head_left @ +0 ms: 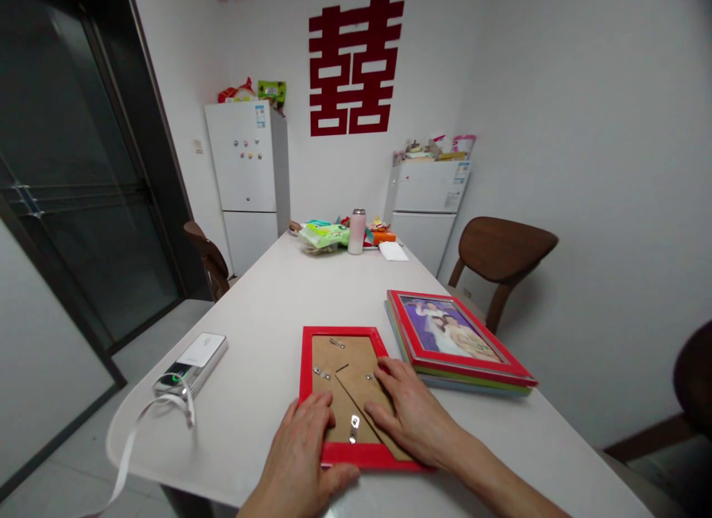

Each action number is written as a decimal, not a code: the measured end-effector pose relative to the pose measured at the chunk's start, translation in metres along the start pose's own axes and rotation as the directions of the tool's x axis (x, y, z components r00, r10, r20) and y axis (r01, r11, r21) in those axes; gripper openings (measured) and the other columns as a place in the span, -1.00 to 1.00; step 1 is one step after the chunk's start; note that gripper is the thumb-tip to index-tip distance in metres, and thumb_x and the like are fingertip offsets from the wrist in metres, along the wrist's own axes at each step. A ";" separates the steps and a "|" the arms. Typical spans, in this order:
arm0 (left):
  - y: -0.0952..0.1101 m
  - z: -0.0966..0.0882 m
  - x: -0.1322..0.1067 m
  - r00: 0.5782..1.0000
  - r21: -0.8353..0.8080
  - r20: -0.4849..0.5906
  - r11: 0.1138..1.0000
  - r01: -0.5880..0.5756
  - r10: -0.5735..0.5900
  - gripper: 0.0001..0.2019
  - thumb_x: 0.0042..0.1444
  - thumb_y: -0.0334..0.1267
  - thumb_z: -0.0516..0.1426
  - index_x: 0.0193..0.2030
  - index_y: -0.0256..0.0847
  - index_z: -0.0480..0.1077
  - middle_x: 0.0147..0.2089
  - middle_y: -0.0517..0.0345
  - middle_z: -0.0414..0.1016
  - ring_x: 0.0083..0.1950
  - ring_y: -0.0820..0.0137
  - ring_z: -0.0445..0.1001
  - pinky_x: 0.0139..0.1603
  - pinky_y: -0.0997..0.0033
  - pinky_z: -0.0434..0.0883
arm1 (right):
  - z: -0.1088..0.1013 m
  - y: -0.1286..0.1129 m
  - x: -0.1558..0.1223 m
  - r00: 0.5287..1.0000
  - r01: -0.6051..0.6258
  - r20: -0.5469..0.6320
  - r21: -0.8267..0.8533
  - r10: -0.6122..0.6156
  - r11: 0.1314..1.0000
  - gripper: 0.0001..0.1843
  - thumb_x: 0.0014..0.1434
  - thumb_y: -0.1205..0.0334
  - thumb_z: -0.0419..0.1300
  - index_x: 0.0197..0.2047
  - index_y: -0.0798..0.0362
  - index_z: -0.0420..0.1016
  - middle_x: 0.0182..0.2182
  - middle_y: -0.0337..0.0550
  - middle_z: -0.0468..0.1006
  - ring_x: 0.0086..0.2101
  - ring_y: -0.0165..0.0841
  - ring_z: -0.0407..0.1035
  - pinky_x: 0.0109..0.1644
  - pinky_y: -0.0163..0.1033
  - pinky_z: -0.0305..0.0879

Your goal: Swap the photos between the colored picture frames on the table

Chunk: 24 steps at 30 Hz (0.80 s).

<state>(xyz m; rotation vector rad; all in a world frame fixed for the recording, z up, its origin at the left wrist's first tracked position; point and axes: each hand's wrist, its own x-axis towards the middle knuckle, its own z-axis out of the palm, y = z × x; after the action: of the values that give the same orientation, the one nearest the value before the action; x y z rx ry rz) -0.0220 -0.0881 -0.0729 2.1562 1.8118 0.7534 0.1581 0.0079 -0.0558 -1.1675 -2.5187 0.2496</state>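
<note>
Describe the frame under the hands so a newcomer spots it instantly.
On the white table, at the near end, lies a red frame with the left hand and right hand on it. Unlike the frame stack to its right, topped by a photo, it lies face down, showing brown backing and metal clips.

The bare left hand (303,451) has slim, tapering fingers and a rounded thumb. The bare right hand (409,410) has similarly slender fingers and a narrow wrist, widening into a smooth, uncovered right forearm (492,466).
</note>
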 end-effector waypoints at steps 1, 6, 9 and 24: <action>0.000 -0.001 0.000 1.000 -0.008 0.001 1.000 0.002 -0.002 -0.45 -0.16 -0.05 0.15 -0.01 -0.23 0.22 0.06 -0.10 0.28 0.08 0.12 0.21 0.07 -0.02 0.13 | 0.000 -0.001 -0.002 1.000 0.003 0.004 -0.001 -0.003 1.000 -0.50 0.02 0.05 0.00 -0.04 0.22 0.29 -0.01 0.10 0.22 -0.01 -0.18 0.06 0.06 -0.10 0.01; -0.001 -0.003 -0.001 1.000 -0.055 0.000 0.998 -0.003 0.003 -0.56 -0.19 -0.13 0.18 -0.12 -0.24 0.30 0.02 -0.06 0.32 0.09 0.17 0.19 0.09 0.05 0.13 | -0.007 -0.017 -0.015 0.973 0.207 0.082 0.084 -0.214 0.975 -0.62 0.05 0.19 -0.02 -0.03 -0.01 0.31 0.04 -0.05 0.20 0.02 -0.22 0.04 0.07 -0.04 -0.03; 0.000 -0.004 -0.001 1.000 -0.082 -0.003 0.997 0.006 -0.006 -0.62 -0.20 -0.10 0.19 -0.22 -0.22 0.33 0.03 -0.05 0.31 0.10 0.17 0.19 0.08 0.07 0.15 | -0.013 -0.027 -0.021 0.934 0.307 0.150 0.134 -0.325 0.942 -0.67 0.07 0.20 -0.02 -0.09 -0.13 0.35 0.02 -0.14 0.22 0.01 -0.23 0.04 0.05 -0.01 -0.04; -0.003 -0.002 -0.001 1.000 -0.060 0.025 0.998 0.016 -0.014 -0.73 -0.26 -0.20 0.22 -0.35 -0.21 0.33 0.08 -0.04 0.26 0.12 0.15 0.16 0.11 0.01 0.10 | 0.011 -0.033 0.002 0.993 0.078 0.078 0.177 -0.093 0.981 -0.91 -0.13 0.15 0.22 -0.47 -0.09 0.50 -0.28 -0.24 0.36 -0.22 -0.32 0.19 -0.17 -0.18 0.08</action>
<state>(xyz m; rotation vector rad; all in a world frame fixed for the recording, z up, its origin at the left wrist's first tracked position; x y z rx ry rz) -0.0256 -0.0884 -0.0725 2.1027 1.7687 0.7645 0.1291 -0.0117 -0.0550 -0.9974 -2.5535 0.4967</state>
